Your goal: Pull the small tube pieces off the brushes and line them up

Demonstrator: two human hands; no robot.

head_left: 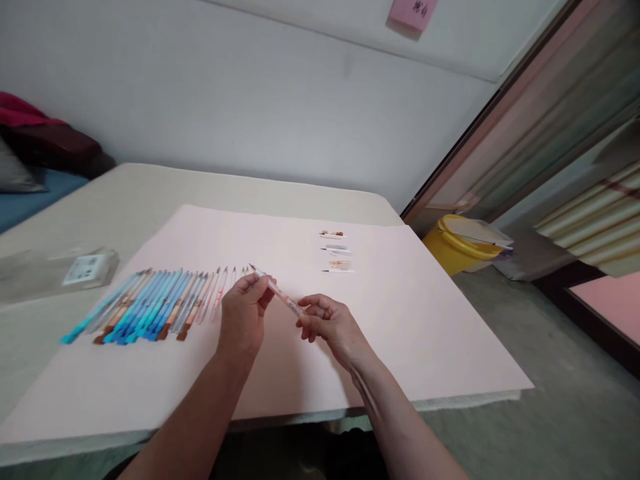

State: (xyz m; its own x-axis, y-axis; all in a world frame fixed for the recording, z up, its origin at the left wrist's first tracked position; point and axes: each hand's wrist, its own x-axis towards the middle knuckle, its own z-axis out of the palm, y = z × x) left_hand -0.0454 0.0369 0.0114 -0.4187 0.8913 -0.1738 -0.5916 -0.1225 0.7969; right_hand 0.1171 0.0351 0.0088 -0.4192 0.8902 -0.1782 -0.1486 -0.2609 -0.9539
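Both my hands pinch one slim pale pink pen (281, 295) above a large pink paper sheet (410, 313). My left hand (243, 315) grips the pen near its tip end, fingers closed. My right hand (331, 327) holds the pen's lower end, fingers curled. To the left lies a row of several pens (150, 305), blue, brown and pale pink, side by side on the sheet. Three small pen caps or short parts (336, 251) lie in a column farther back on the sheet.
The sheet covers a low beige table (150, 187). A clear plastic packet (55, 272) rests at the table's left. A yellow bucket (457, 243) stands on the floor at right, by a sliding door frame. Bedding lies far left.
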